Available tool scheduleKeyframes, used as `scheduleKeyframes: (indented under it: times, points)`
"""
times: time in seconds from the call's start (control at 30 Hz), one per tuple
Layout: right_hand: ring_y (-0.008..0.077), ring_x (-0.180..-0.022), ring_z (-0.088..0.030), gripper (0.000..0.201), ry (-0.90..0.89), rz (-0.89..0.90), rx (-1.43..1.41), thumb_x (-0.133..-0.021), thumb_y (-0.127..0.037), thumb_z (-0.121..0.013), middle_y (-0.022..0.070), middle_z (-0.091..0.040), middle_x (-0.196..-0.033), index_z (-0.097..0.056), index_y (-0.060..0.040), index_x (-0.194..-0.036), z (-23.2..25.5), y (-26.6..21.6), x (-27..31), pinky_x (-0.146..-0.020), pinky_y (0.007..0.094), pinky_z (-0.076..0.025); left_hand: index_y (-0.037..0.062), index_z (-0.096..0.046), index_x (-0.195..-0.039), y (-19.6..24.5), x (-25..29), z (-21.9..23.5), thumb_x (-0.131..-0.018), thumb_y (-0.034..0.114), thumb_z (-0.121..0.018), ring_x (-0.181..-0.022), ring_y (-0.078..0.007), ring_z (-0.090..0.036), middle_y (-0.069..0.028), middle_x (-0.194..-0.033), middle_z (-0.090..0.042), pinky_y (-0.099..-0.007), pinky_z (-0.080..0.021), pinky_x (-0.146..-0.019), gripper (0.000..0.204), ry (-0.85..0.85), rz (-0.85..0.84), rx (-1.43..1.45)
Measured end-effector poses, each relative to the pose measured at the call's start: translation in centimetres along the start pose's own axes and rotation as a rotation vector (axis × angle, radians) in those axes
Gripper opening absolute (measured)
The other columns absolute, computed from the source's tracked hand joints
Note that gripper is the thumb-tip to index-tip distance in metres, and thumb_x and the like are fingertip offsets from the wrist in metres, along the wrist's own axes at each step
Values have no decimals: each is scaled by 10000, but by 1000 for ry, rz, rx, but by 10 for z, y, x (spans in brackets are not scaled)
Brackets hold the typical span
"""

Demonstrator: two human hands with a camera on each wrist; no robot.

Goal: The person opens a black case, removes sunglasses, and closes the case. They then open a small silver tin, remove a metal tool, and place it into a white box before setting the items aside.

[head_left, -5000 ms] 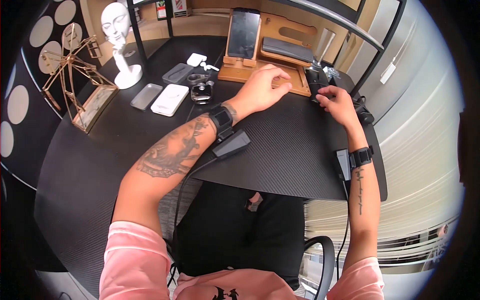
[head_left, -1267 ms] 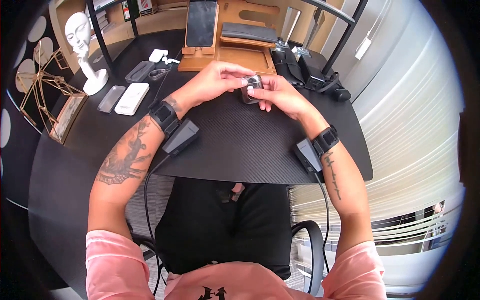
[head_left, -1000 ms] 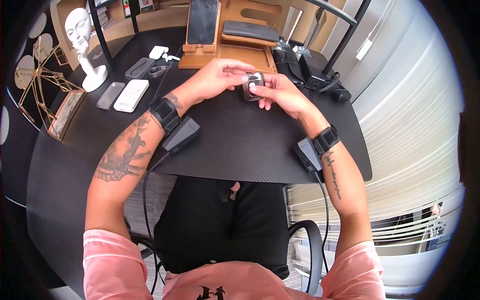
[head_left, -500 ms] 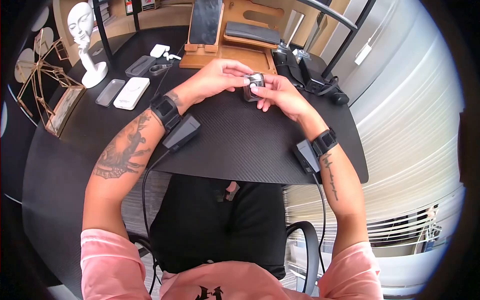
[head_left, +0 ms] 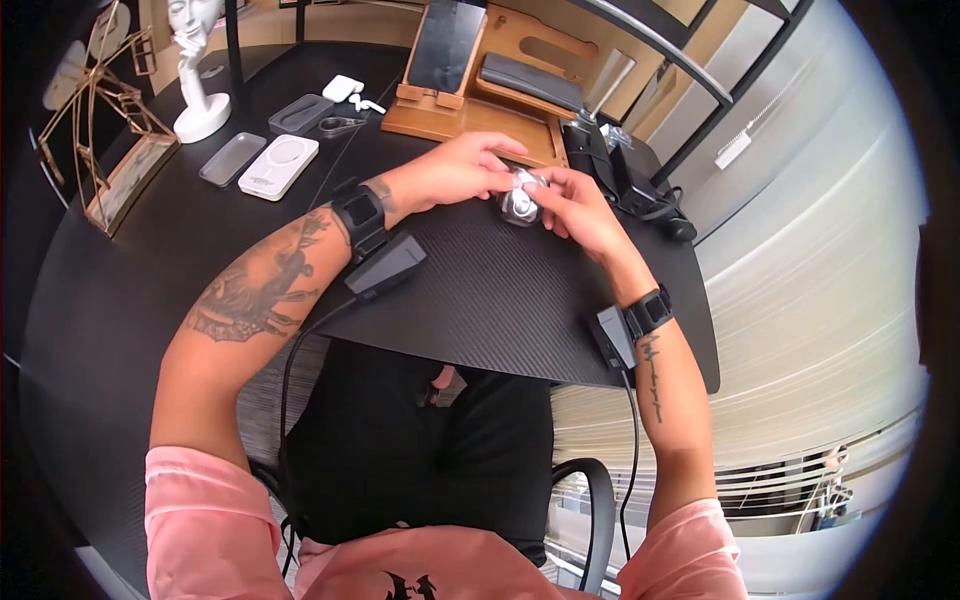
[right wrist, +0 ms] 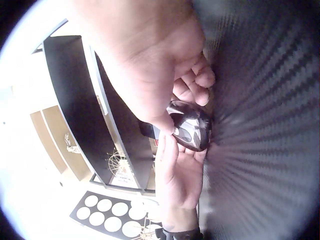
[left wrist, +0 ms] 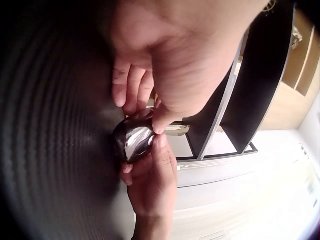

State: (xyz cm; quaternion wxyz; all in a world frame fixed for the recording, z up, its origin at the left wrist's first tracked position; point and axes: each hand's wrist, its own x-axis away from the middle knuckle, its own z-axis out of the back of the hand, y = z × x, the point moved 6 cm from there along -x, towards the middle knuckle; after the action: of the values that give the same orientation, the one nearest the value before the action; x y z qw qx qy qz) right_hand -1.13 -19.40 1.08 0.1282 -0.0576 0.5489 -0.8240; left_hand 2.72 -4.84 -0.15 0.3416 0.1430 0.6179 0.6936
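Observation:
Both hands meet over a small, rounded, glossy dark device with a silvery face and a round button-like part (head_left: pixel 520 204), close over the black desk. My left hand (head_left: pixel 455 170) pinches its far left edge between thumb and fingers. From the right, my right hand (head_left: pixel 585 208) grips it, thumb on the face and fingers behind. In the left wrist view the device (left wrist: pixel 136 140) shows a bright reflection between the two thumbs. The right wrist view shows its shiny face (right wrist: pixel 194 125) near both thumb tips; the fingers cover part of its rim.
A wooden stand (head_left: pixel 410 112) holds a phone (head_left: pixel 447 48) and a dark case (head_left: pixel 532 82). At left lie a white power bank (head_left: pixel 279 167), clear trays (head_left: pixel 232 158), white earbuds (head_left: pixel 370 105), a white statue (head_left: pixel 203 115) and a gold ferris-wheel model (head_left: pixel 95 125). Black items (head_left: pixel 640 180) stand at right.
Five seconds ago the hands were apart and the device lay beside the power bank; now both hold it. Over the last half second the device has tilted, showing more silver, and the head view has shifted.

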Motion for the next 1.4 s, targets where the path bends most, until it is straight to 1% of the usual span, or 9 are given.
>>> scheduleKeyframes:
  times: [0.23,0.37,0.53,0.7,0.8,0.93,1.03,1.2,1.4]
  points:
    - [60,-543,-532,191,89,-95,-203,-861,-162,-647,16,-609,-737,-608,-1,-956,11,8,-5,-475,200,-452,15,-454,-1295,-6,-2,18,-889,158,-592,-804,-94,-566,-44,-964,-620,-233,-489,-701,452,84,45,49]
    - [162,-613,-622,266,288,-67,-289,-894,-132,-577,96,-629,-877,-521,33,-1095,32,6,-17,-512,247,-525,6,-526,-1191,-16,-1,34,-904,181,-574,-741,-101,-579,-46,-903,-606,-223,-500,-656,339,122,59,131]
    - [336,-767,-674,293,282,-131,-339,-912,-72,-483,229,-607,-954,-432,93,-1149,44,6,-55,-633,344,-598,8,-621,-1041,-19,-6,28,-910,205,-578,-715,-88,-582,-34,-819,-628,-206,-482,-625,241,24,60,67]
    - [338,-720,-673,288,389,-215,-396,-905,-74,-510,276,-595,-944,-450,163,-1059,41,9,-87,-568,307,-604,6,-636,-1012,-19,-5,23,-903,196,-588,-690,-75,-564,-27,-806,-622,-201,-468,-610,224,21,62,74]
    - [256,-508,-638,279,495,-225,-149,-848,-158,-639,210,-617,-654,-576,111,-811,41,3,-101,-371,280,-509,-7,-651,-981,-17,-5,19,-886,161,-595,-638,-69,-537,-22,-769,-614,-199,-453,-589,201,14,18,37]
    - [140,-379,-528,299,530,-254,367,-833,-288,-672,76,-556,-536,-559,-34,-723,42,2,-106,-312,265,-338,-3,-663,-933,-18,-6,18,-858,149,-612,-611,-74,-535,-19,-722,-616,-213,-455,-575,177,29,-8,-29]
    - [172,-386,-548,386,612,-115,507,-811,-327,-674,136,-574,-501,-568,-11,-617,30,-11,-102,-388,309,-423,5,-667,-912,-19,-7,16,-847,160,-622,-618,-76,-540,-15,-716,-619,-219,-457,-580,174,28,-22,-80]
    - [233,-751,-657,436,465,117,784,-727,-355,-735,171,-656,-753,-622,40,-872,21,-17,-108,-666,337,-498,7,-672,-880,-16,-4,16,-839,179,-626,-619,-86,-550,-18,-715,-625,-236,-460,-592,183,50,-65,-119]
    - [296,-807,-652,431,320,241,945,-731,-258,-713,161,-668,-883,-590,-15,-1066,3,-21,-115,-735,360,-504,11,-677,-850,-13,-3,15,-830,188,-637,-610,-89,-554,-16,-704,-628,-245,-453,-586,182,76,-66,-186]
